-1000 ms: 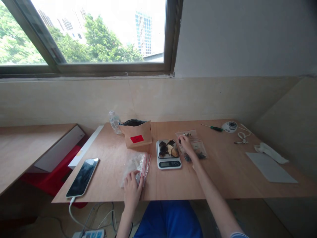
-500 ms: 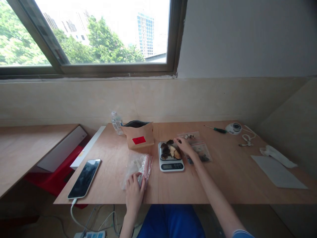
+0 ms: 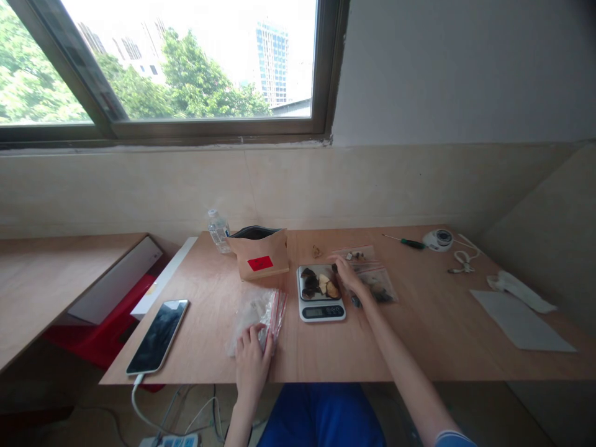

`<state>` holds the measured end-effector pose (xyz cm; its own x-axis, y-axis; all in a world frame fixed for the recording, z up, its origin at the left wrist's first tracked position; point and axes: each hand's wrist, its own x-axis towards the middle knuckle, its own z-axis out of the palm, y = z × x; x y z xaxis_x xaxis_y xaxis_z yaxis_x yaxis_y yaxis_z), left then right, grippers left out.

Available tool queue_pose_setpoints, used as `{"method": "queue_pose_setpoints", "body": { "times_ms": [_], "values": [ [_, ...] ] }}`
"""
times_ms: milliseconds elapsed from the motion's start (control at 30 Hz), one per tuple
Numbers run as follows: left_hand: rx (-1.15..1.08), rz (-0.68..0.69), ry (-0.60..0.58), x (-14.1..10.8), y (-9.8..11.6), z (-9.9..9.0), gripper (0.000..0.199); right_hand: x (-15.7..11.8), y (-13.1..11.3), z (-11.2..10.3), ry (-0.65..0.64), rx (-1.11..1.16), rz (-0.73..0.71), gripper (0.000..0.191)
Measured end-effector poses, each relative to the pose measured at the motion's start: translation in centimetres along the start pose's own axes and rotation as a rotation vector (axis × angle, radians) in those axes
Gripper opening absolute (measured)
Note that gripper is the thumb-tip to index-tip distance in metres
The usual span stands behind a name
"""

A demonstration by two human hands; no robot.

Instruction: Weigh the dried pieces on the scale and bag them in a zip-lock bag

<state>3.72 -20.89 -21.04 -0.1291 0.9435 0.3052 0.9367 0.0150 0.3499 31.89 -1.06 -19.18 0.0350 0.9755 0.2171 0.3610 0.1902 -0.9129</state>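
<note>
My left hand (image 3: 251, 354) lies with fingers spread on clear zip bags with red seams (image 3: 261, 310), pressing on them near the table's front. To its right stands a white kitchen scale (image 3: 323, 312) with several dark and pale dried mushrooms (image 3: 328, 285) on its plate. My right hand (image 3: 347, 276) is at the plate's upper right corner, fingertips closed on a dark dried mushroom (image 3: 334, 268). A small pale-brown piece (image 3: 317, 251) lies on the table behind the scale. Beside the right hand, partly under the forearm, are zip bags with dark contents (image 3: 382, 288).
Behind the left hand stands an open brown paper pouch (image 3: 274, 254) beside a plastic bottle (image 3: 218, 231). A phone (image 3: 158, 335) on a charging cable lies at left. A screwdriver (image 3: 412, 244), a white dome camera (image 3: 437, 239) and a white sheet (image 3: 521, 323) are at right.
The dark mushroom at the plate's back edge has left it and is now in my right fingers. A pale-brown piece now shows on the table behind the scale. My left hand stays put.
</note>
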Motion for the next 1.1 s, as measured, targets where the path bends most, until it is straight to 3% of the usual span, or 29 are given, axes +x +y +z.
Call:
{"method": "queue_pose_setpoints", "body": {
  "times_ms": [333, 533, 700, 833, 967, 1100],
  "values": [
    [-0.006, -0.003, -0.005, 0.1, 0.0, 0.0, 0.025, -0.2, 0.4, 0.6, -0.049, 0.064, 0.106, 0.026],
    [-0.023, -0.007, -0.005, 0.1, 0.1, -0.2, 0.026, -1.0, -0.6, -0.1, -0.045, -0.046, 0.006, 0.013],
    [-0.052, -0.040, -0.012, 0.2, 0.1, -0.1, 0.026, -1.9, -1.6, -1.5, 0.055, -0.199, -0.124, 0.023],
    [-0.043, -0.043, -0.010, 0.0, 0.1, 0.0, 0.027, -5.0, -2.7, -3.3, 0.144, -0.239, -0.186, 0.028],
    [-0.032, -0.030, 0.002, 0.0, 0.1, 0.0, 0.027, -10.4, -3.1, -4.7, 0.367, -0.252, -0.133, 0.029],
    [0.009, -0.116, -0.009, 0.4, 0.7, -0.2, 0.030, -15.4, -1.6, -5.6, 0.585, -0.384, -0.119, 0.027]
  ]
}}
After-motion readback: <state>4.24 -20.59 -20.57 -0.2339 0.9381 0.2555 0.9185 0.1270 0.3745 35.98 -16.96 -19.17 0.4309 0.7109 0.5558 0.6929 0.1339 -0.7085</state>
